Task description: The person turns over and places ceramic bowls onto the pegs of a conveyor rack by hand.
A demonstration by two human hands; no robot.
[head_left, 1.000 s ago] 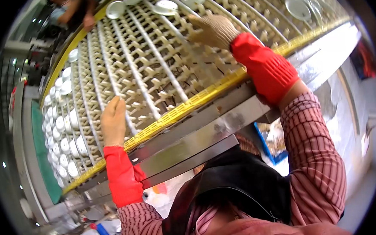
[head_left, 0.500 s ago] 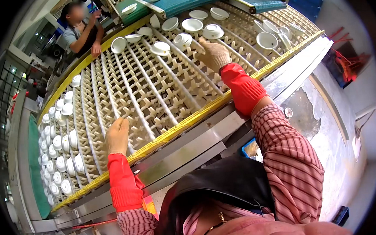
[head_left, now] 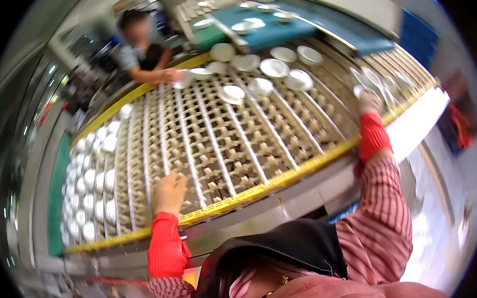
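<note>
My left hand [head_left: 170,192], in a light work glove and red cuff, hovers over the near edge of the conveyor of pegs and rods [head_left: 216,145]. Its fingers are a little apart and hold nothing. Far to the right, my right hand [head_left: 370,102], gloved the same way, is closed on a white bowl [head_left: 359,90]; motion blur and the hand hide most of that bowl. Right behind it, several white bowls lean on edge, among them a tilted bowl [head_left: 373,79]. Further left, more white bowls lie loosely on the pegs, such as an upturned bowl [head_left: 299,80].
Rows of white bowls [head_left: 89,202] fill the conveyor's left end beside a green belt [head_left: 60,192]. A yellow rail [head_left: 262,187] edges the near side. Across the conveyor, a co-worker's hand [head_left: 168,75] reaches to a bowl. Teal belts [head_left: 275,33] carry bowls at the back.
My right hand has moved right, from beside the middle bowls to the right-hand group. My left hand stays near the front edge. The co-worker's hand now touches a bowl. The camera view has shifted.
</note>
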